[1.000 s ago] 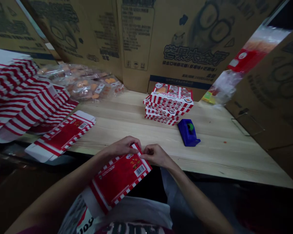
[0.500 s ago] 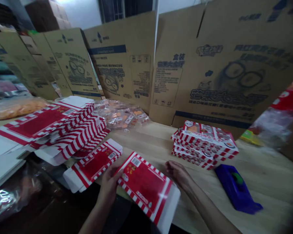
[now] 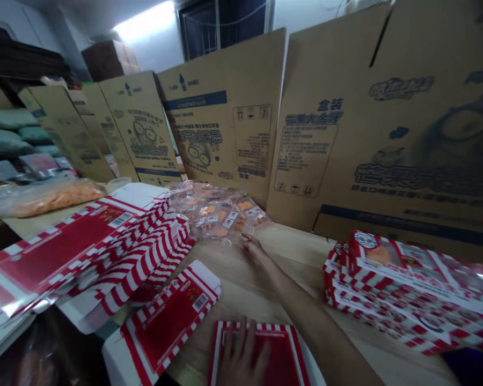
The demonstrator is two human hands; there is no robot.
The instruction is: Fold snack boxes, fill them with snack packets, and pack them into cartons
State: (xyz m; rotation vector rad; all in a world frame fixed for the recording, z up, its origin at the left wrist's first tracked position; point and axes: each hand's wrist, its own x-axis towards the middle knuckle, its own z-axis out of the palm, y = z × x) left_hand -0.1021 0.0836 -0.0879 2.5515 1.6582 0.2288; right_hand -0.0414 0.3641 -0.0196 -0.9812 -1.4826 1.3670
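Observation:
Flat on a red and white striped box [image 3: 282, 351] at the bottom edge lies my left hand [image 3: 241, 351], its fingers spread and slightly blurred. My right hand [image 3: 253, 246] stretches across the table to the near edge of a pile of clear packets [image 3: 221, 212] with orange pieces inside. Its fingers point at the packets and appear apart, with nothing visible in them; whether they touch the plastic I cannot tell. Left of my left hand, another flat striped box [image 3: 173, 319] lies with its white flaps showing.
A large stack of flat striped boxes [image 3: 145, 249] covers the left side. Filled window boxes [image 3: 406, 289] are piled at right, beside a partly visible dark blue object [image 3: 473, 367]. Cardboard sheets [image 3: 225, 134] stand along the back. A bag of orange food [image 3: 60, 195] lies far left.
The striped box has gone from being held in my left hand to lying under its flat palm. My right hand has moved forward to the packets. The view has shifted left.

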